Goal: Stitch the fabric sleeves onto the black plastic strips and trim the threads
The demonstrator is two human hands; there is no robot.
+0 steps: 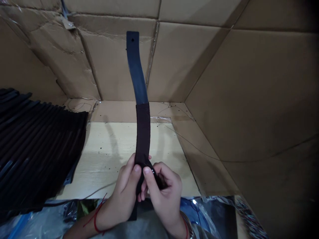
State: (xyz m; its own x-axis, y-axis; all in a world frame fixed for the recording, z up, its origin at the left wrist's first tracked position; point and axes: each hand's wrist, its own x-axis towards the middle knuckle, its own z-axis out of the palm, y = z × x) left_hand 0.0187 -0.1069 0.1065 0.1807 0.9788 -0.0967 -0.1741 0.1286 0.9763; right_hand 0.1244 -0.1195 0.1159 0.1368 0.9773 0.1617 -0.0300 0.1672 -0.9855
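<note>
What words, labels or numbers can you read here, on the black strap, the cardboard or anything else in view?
No text can be read. The black strap and the cardboard wall show no lettering. White specks on the strap beside the right hand are too small to read. A multicoloured strip at bottom right is too blurred to tell.

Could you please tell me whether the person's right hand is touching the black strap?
Touching: the head view shows the right hand pinching the black strap near its lower end, with the thumb pressed against it.

Cardboard walls (249, 93) around pale wooden board (104, 162)
</note>
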